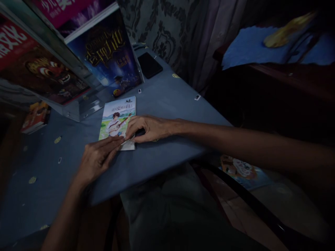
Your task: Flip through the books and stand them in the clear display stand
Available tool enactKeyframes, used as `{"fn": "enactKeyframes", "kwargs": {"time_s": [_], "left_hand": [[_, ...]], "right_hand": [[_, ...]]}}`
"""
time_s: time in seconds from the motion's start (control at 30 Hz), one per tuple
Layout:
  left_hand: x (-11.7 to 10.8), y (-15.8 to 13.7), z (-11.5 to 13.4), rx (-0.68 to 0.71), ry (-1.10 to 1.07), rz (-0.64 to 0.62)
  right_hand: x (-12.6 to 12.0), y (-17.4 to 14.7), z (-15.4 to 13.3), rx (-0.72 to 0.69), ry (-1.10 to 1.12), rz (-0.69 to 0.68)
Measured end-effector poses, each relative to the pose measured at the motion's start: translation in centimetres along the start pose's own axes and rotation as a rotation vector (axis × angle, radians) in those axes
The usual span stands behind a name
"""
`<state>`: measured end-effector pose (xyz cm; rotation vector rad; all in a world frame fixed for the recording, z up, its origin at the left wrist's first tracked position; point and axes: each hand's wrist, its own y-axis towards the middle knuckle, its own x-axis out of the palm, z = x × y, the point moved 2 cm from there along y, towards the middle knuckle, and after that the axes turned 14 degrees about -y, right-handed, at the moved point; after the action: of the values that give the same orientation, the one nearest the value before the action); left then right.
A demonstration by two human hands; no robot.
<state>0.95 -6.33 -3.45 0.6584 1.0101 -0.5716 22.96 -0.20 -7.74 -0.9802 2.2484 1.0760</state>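
A small paperback book (112,115) lies flat on the blue-covered table, its cover showing a figure with a guitar. My left hand (98,157) rests at the book's lower left edge, fingers stretched out together toward its lower part. From the right, my right hand (146,128) reaches over the book with curled fingers pressed down near my left fingertips. Something pale shows by the fingertips, and a dark patch shows between thumb and fingers; I cannot make out either. Together the hands cover part of the lower cover.
Large books, one red (34,66) and one dark blue (104,55), stand in a clear stand (83,106) behind. A black phone (149,65) lies at the table's (167,94) far edge. A chair armrest (246,198) and a colourful packet (240,170) are lower right.
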Motion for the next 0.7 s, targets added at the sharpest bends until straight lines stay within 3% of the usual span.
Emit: {"fn": "enactKeyframes", "kwargs": {"time_s": [0.43,0.7], "left_hand": [[2.0,-1.4,0.6,0.124,0.169,0.047],[2.5,-3.1,0.2,0.147,0.103,0.031]], "right_hand": [[-0.2,-1.1,-0.4,-0.110,-0.216,-0.095],[-0.1,-3.1,-3.0,-0.098,-0.571,-0.183]]}}
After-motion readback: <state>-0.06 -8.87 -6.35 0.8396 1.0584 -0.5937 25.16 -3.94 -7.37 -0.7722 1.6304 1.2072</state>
